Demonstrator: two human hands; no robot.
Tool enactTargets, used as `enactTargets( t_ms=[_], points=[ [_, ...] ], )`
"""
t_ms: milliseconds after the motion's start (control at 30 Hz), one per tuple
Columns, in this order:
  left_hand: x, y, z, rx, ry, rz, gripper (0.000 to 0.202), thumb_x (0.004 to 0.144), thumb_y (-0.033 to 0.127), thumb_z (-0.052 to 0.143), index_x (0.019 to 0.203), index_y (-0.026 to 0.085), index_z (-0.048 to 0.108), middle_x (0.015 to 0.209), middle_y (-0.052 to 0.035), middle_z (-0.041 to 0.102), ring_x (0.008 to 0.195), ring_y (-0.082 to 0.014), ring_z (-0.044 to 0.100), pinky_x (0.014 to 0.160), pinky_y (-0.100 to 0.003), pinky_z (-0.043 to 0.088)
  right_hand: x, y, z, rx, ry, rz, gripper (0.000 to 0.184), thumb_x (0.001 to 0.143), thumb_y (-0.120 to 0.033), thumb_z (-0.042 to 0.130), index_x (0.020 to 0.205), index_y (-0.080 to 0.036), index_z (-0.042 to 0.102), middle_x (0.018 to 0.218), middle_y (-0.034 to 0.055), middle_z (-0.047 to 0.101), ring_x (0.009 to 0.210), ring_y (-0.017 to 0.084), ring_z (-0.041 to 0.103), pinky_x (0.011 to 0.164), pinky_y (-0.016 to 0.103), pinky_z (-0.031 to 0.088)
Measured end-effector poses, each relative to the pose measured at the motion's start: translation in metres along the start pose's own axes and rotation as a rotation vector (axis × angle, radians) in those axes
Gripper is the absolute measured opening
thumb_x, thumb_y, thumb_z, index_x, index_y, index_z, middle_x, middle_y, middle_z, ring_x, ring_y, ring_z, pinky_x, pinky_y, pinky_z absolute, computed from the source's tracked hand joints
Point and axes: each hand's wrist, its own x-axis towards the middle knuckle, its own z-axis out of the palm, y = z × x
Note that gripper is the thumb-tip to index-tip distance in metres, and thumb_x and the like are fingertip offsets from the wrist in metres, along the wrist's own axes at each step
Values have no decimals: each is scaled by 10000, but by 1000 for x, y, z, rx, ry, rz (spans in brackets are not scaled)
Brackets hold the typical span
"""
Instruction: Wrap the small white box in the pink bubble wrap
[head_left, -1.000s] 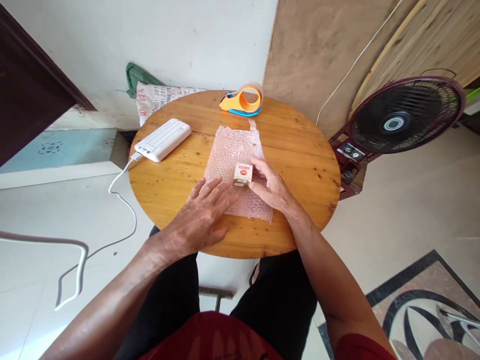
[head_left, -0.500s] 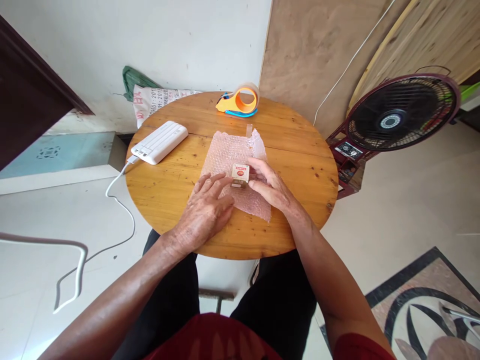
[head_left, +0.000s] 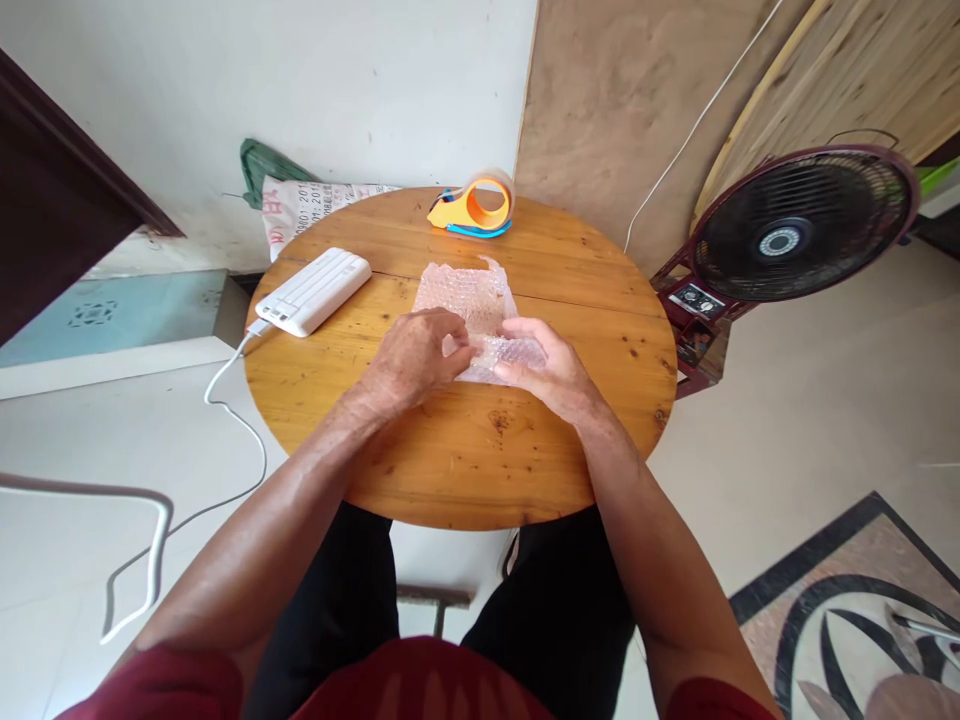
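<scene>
A sheet of pinkish bubble wrap [head_left: 469, 292] lies on the round wooden table [head_left: 495, 455], its near part folded up and over. The small box is hidden beneath that fold. My left hand [head_left: 420, 350] has its thumb and fingers pinched on the left side of the folded bubble wrap. On the right, my right hand [head_left: 551, 370] curves round the other end of the fold, thumb at the near side and fingers at the far side, gripping it.
An orange and blue tape dispenser [head_left: 472, 207] stands at the table's far edge. A white power bank [head_left: 315, 290] with a white cable [head_left: 259, 425] lies at the left. Beyond the table on the right is a dark red fan [head_left: 795, 225].
The near part of the bubble wrap has been folded away from me over the small box, which is now covered. My left hand has gone from lying flat to pinching the wrap.
</scene>
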Motion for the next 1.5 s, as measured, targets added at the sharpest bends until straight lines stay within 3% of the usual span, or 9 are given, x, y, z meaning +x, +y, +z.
enactTargets(
  t_ms=[100, 200, 600, 867, 1133, 1500],
  points=[
    [2, -3, 4, -86, -13, -61, 169, 781, 345, 665, 780, 177, 679, 1004, -51, 741, 664, -135, 569, 680, -274, 432, 4, 4, 5, -40, 71, -16, 322, 770, -386, 718, 1030, -209, 650, 1096, 44, 722, 1013, 228, 660, 935, 398, 493],
    [4, -7, 11, -214, -31, -81, 202, 771, 367, 672, 782, 166, 682, 1019, -49, 743, 683, -132, 576, 690, -267, 437, 6, 9, 10, 32, 82, -33, 180, 803, -371, 669, 878, -210, 639, 1114, 55, 729, 997, 217, 671, 897, 377, 503],
    [2, -10, 18, -683, -47, -110, 307, 716, 408, 739, 641, 158, 577, 959, -80, 738, 792, -164, 637, 694, -272, 473, 6, 12, 14, 110, 127, -20, 191, 789, -383, 683, 799, -198, 633, 1009, 49, 739, 849, 186, 662, 770, 325, 507],
    [-1, -10, 18, -757, -46, -108, 391, 689, 481, 777, 630, 160, 562, 954, -88, 737, 794, -163, 638, 699, -275, 475, 4, 11, 16, 42, 151, -55, 175, 812, -369, 664, 799, -195, 648, 916, 30, 729, 794, 169, 639, 743, 305, 492],
    [-1, -12, 15, -652, -56, -124, 416, 646, 512, 802, 630, 153, 592, 887, -74, 723, 756, -152, 603, 675, -271, 452, 4, 14, 20, 4, 169, -49, 168, 810, -371, 660, 782, -208, 631, 842, 20, 717, 713, 160, 617, 679, 299, 485],
    [-2, -13, 14, -638, -77, -121, 266, 700, 367, 744, 659, 153, 591, 846, -49, 690, 699, -124, 559, 619, -250, 424, 3, 8, 21, 4, 190, 23, 151, 783, -367, 674, 760, -224, 631, 776, 6, 695, 715, 170, 607, 687, 319, 490]
  ],
)
